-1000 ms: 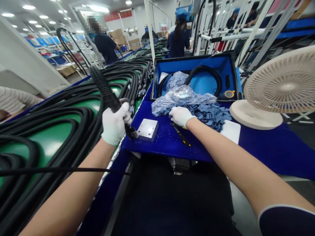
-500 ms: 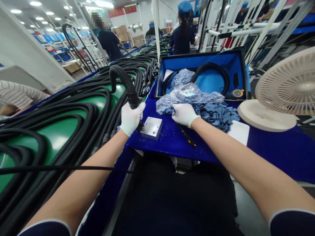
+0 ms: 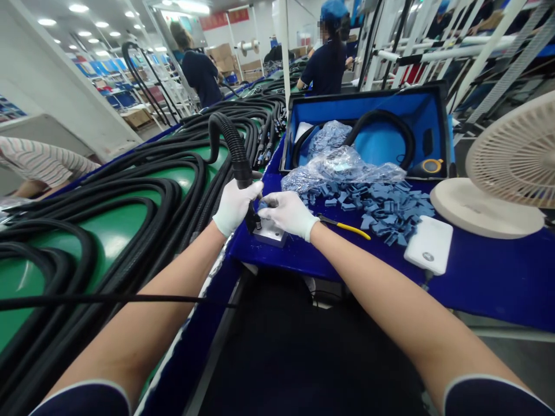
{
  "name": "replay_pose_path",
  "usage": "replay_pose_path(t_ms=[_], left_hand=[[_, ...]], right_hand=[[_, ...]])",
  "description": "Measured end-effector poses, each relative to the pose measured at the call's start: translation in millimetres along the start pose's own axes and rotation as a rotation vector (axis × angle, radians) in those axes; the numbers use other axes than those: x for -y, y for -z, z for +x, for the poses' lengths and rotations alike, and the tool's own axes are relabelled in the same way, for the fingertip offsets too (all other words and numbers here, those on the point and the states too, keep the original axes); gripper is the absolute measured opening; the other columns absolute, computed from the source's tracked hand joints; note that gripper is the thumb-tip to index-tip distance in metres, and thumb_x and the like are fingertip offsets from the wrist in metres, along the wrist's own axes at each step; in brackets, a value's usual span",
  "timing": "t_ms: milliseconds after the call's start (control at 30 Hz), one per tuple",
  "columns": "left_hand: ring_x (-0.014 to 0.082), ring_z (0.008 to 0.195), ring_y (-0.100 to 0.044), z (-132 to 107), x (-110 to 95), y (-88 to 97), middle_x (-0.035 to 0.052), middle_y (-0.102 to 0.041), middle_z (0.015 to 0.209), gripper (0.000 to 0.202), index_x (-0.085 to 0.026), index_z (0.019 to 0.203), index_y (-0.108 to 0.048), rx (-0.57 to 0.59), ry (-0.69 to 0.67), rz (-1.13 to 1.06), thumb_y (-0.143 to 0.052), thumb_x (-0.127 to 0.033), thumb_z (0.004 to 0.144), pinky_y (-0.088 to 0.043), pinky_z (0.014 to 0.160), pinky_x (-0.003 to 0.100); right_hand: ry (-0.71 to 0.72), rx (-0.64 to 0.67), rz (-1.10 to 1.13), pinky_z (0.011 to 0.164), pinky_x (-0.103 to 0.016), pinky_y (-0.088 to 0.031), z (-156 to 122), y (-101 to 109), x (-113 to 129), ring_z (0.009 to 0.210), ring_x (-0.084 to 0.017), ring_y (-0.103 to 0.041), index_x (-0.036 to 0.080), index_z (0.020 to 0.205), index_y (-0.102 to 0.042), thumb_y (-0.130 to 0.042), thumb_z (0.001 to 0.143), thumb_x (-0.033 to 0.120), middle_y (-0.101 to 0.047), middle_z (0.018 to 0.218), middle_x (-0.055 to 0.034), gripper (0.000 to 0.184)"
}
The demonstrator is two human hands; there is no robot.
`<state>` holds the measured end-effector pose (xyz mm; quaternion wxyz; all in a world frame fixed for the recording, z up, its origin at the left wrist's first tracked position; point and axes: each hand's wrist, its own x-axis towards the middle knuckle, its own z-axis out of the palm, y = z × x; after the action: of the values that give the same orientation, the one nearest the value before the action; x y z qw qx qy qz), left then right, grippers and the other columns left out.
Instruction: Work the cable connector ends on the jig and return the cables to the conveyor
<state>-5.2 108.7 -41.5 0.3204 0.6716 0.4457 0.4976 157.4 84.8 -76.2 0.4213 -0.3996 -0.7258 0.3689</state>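
Note:
My left hand (image 3: 234, 207), in a white glove, is wrapped round the lower end of a black corrugated hose (image 3: 234, 144), which stands upright and bends over at the top. Its black end fitting (image 3: 251, 219), with a small spring beside it, is at the left edge of a metal block (image 3: 271, 236). My right hand (image 3: 289, 214), gloved too, pinches a small blue plastic clip (image 3: 262, 205) against or close beside that fitting. Its fingers cover part of the block, so exact contact is hidden. Many similar blue clips (image 3: 385, 208) lie loose to the right.
Yellow-handled pliers (image 3: 353, 230) and a white power bank (image 3: 429, 245) lie on the blue table. Behind are a plastic bag (image 3: 342, 164) and a blue bin (image 3: 373, 156) holding a hose. A fan (image 3: 515, 156) stands right. Black hoses (image 3: 143, 196) cover the green belt. Co-workers (image 3: 325, 63) stand beyond.
My right hand has moved left from the clip pile to the metal block, with a blue clip in its fingers. My left hand keeps its hold on the hose. The view has shifted slightly.

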Motion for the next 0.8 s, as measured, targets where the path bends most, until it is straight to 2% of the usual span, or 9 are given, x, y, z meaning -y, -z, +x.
replay_pose_path(t_ms=[100,233,367,467,533,600,633,733,800], left_hand=[[0.0174,0.071,-0.063,1.1,4.6,0.9,0.0042,-0.068,0.079,0.037,-0.013,0.111,-0.067,0.005,0.011,-0.011,-0.069,-0.036,0.083,-0.051,0.071,0.031],[0.0174,0.071,-0.063,2.7,9.1,-0.6,0.0029,-0.066,0.077,0.036,-0.014,0.112,-0.067,0.038,0.036,-0.103,-0.069,-0.036,0.084,-0.052,0.07,0.031],[0.0176,0.072,-0.065,2.7,6.2,-2.5,0.0024,-0.065,0.074,0.029,-0.015,0.101,-0.066,0.031,0.05,-0.148,-0.07,-0.038,0.084,-0.054,0.072,0.031],[0.016,0.068,-0.065,-2.1,4.7,15.3,0.0035,-0.066,0.077,0.028,-0.017,0.096,-0.062,-0.033,0.042,-0.163,-0.067,-0.043,0.087,-0.054,0.067,0.029],[0.0144,0.063,-0.064,-12.2,6.9,46.6,0.0033,-0.067,0.081,0.03,-0.018,0.101,-0.06,-0.157,0.066,-0.157,-0.066,-0.044,0.088,-0.054,0.061,0.027],[0.0139,0.061,-0.064,-31.7,10.0,93.9,0.0033,-0.068,0.087,0.035,-0.02,0.11,-0.06,-0.245,0.134,-0.081,-0.068,-0.043,0.084,-0.053,0.056,0.026],[0.0146,0.062,-0.065,-45.3,11.1,121.6,0.0038,-0.07,0.09,0.039,-0.02,0.114,-0.061,-0.241,0.184,-0.001,-0.07,-0.042,0.082,-0.053,0.056,0.026],[0.0237,0.081,-0.071,-98.7,10.9,205.1,0.0082,-0.075,0.101,0.05,-0.018,0.121,-0.068,-0.008,0.429,0.354,-0.068,-0.048,0.08,-0.057,0.069,0.031],[0.0289,0.102,-0.07,-139.0,11.0,248.7,0.0088,-0.076,0.114,0.052,-0.019,0.12,-0.072,0.141,0.574,0.646,-0.066,-0.049,0.077,-0.056,0.085,0.033]], right_hand=[[-0.053,0.027,0.009,0.057,-0.025,-0.039,7.1,-7.3,-6.3,0.06,-0.013,-0.052,0.016,0.07,-0.064,-0.067,0.078,0.039,-0.059,0.062,0.002,0.025],[-0.075,0.103,-0.051,0.054,-0.025,-0.033,20.6,-5.8,-14.4,0.054,-0.011,-0.045,0.015,0.062,-0.063,-0.069,0.075,0.047,-0.055,0.055,0.0024,0.035],[-0.121,0.156,-0.128,0.053,-0.025,-0.034,27.0,-0.7,-14.8,0.054,-0.011,-0.047,0.014,0.065,-0.069,-0.07,0.073,0.055,-0.058,0.057,0.0012,0.041],[-0.126,0.187,-0.19,0.055,-0.025,-0.038,23.6,0.2,-10.4,0.058,-0.013,-0.054,0.016,0.073,-0.074,-0.071,0.074,0.061,-0.064,0.062,-0.0001,0.046],[-0.117,0.207,-0.216,0.058,-0.025,-0.042,19.6,0.0,-8.2,0.062,-0.014,-0.059,0.017,0.08,-0.076,-0.069,0.077,0.062,-0.069,0.068,-0.0013,0.046],[-0.089,0.211,-0.244,0.063,-0.025,-0.046,16.2,-0.4,-8.1,0.067,-0.015,-0.063,0.018,0.086,-0.078,-0.068,0.082,0.057,-0.073,0.076,-0.0024,0.04],[-0.069,0.207,-0.265,0.066,-0.025,-0.047,15.0,-0.8,-8.9,0.07,-0.015,-0.065,0.018,0.088,-0.078,-0.067,0.084,0.052,-0.075,0.079,-0.0027,0.036],[-0.026,0.199,-0.342,0.072,-0.026,-0.048,13.4,-4.3,-12.3,0.077,-0.017,-0.068,0.02,0.091,-0.079,-0.066,0.086,0.043,-0.077,0.085,-0.0025,0.027],[-0.029,0.199,-0.402,0.073,-0.028,-0.048,12.9,-8.7,-13.9,0.076,-0.017,-0.068,0.021,0.091,-0.079,-0.065,0.086,0.041,-0.077,0.085,-0.0025,0.025]])
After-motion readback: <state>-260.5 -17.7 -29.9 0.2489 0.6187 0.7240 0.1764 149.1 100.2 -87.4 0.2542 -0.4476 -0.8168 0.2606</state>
